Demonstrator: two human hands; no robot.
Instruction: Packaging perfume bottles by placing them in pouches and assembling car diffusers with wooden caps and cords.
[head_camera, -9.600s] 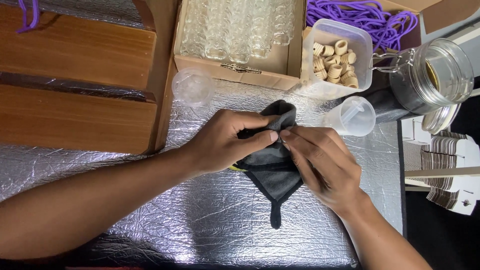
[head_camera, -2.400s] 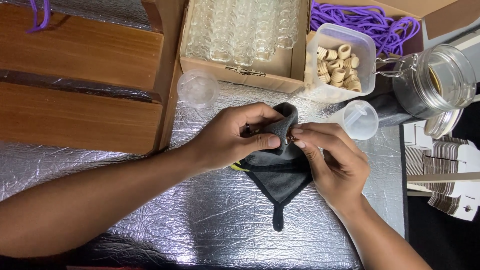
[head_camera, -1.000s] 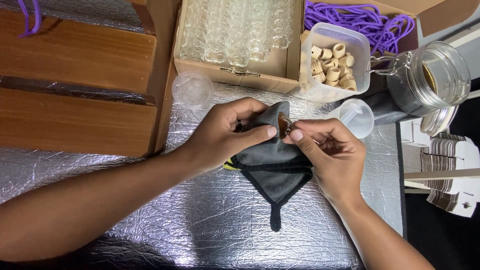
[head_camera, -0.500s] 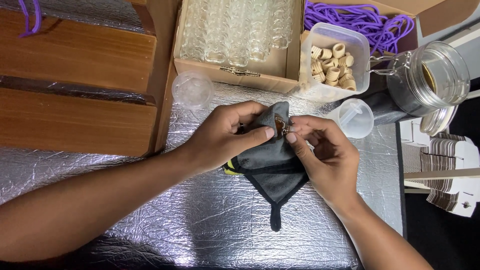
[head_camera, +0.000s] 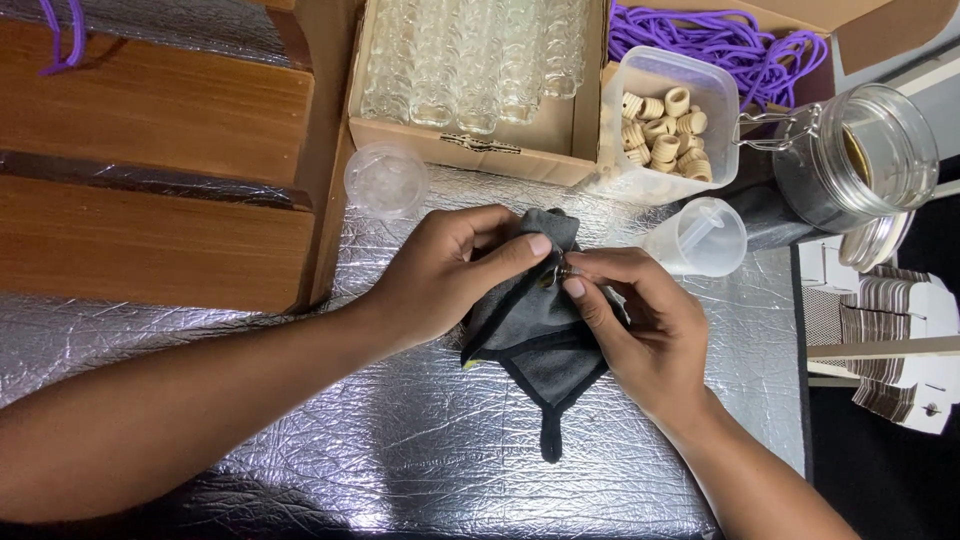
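My left hand (head_camera: 448, 280) grips a dark grey cloth (head_camera: 535, 335) over the silver foil surface (head_camera: 420, 440), thumb pressed on its upper fold. My right hand (head_camera: 640, 335) pinches a small glass bottle (head_camera: 556, 273) with thumb and forefinger; only a sliver of it shows, wrapped in the cloth. The two hands meet at the bottle. A corner of the cloth hangs down toward me, with a bit of yellow showing at its left edge.
Behind the hands stand a cardboard box of small glass bottles (head_camera: 470, 60), a plastic tub of wooden beads (head_camera: 668, 120), purple cord (head_camera: 730, 40), a glass clip-top jar (head_camera: 860, 150), two clear plastic cups (head_camera: 386, 178) (head_camera: 705, 236). Wooden boards (head_camera: 150, 160) lie left, card pieces (head_camera: 900, 330) right.
The bottle, showing amber above the cloth a second ago, is now almost covered. My left thumb has slid up over the fold and my right fingers have closed in on the bottle.
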